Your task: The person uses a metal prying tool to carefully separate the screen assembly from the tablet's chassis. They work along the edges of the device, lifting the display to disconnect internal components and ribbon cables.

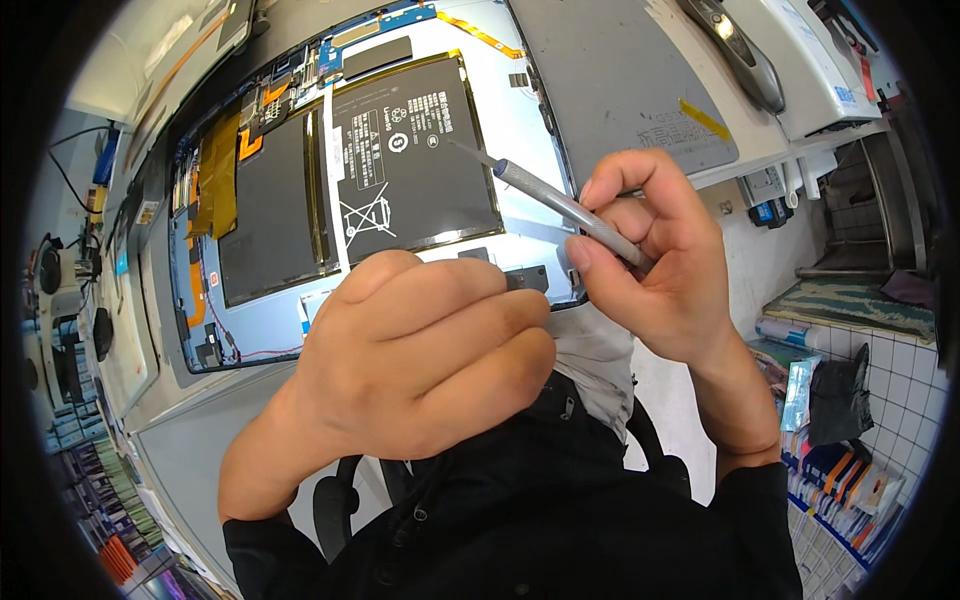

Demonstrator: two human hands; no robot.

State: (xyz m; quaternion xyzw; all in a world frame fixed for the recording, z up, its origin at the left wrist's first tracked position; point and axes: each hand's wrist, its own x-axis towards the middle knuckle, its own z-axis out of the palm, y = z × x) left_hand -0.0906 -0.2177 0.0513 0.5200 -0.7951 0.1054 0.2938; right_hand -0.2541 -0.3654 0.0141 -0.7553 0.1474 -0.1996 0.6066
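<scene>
An opened tablet (530,90) lies on the grey work mat with its inside facing up. Two dark battery cells (440,190) fill its middle, edged with gold tape. My right hand (665,240) grips a slim grey tool (570,208) with a knurled handle by the tablet's near right corner. The tool's thin, pointed tip is over the right battery cell; whether it is a knife or a screwdriver I cannot tell. My left hand (430,350) is closed in front of the tablet's near edge, fingers curled inward. Whatever its fingertips hold, if anything, is hidden.
Orange flex cables (480,38) and a blue circuit board (385,25) run along the tablet's far side. A yellow strip (704,118) lies on the grey mat (620,90) to the right. Beyond it rests a dark, clipper-shaped device (740,55) beside a white box (820,80).
</scene>
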